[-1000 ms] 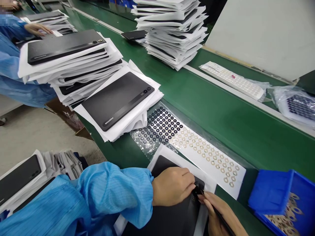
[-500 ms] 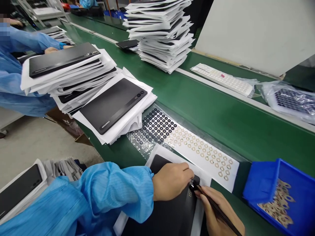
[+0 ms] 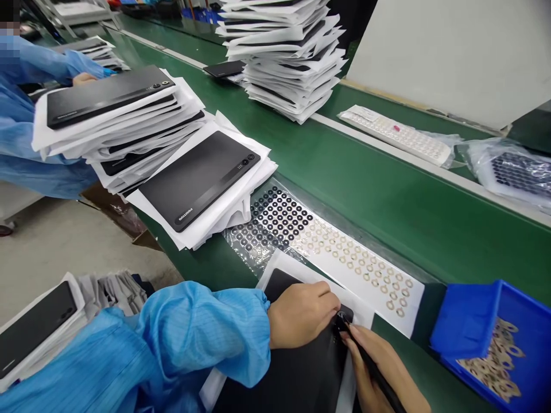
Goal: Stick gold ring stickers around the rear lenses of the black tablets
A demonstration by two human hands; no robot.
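Observation:
A dark tablet [image 3: 297,373] lies back side up on white wrapping [image 3: 361,312] right in front of me. Over its camera corner, my left hand [image 3: 303,315] rests with the fingers drawn together in a pinch; whatever is between the fingertips is too hidden to make out. My right hand [image 3: 383,361] grips slim black tweezers [image 3: 372,367], their tip touching the tablet at the camera lenses [image 3: 343,317]. Just beyond my hands lies a sheet of ring stickers [image 3: 336,244], with black rings at its left and pale rings at its right.
A blue bin [image 3: 467,321] of loose pale rings stands at right. Wrapped tablets are stacked at left [image 3: 142,132] and at the back [image 3: 288,63]. Another tablet [image 3: 202,178] tops a pile. A co-worker's blue sleeve [image 3: 38,63] shows at far left. Bagged sheets [image 3: 400,135] lie across the bench.
The tweezers' tip has shifted slightly upward at the camera lenses, and my right hand has turned a little. My left hand stays almost in place. The view has tilted slightly.

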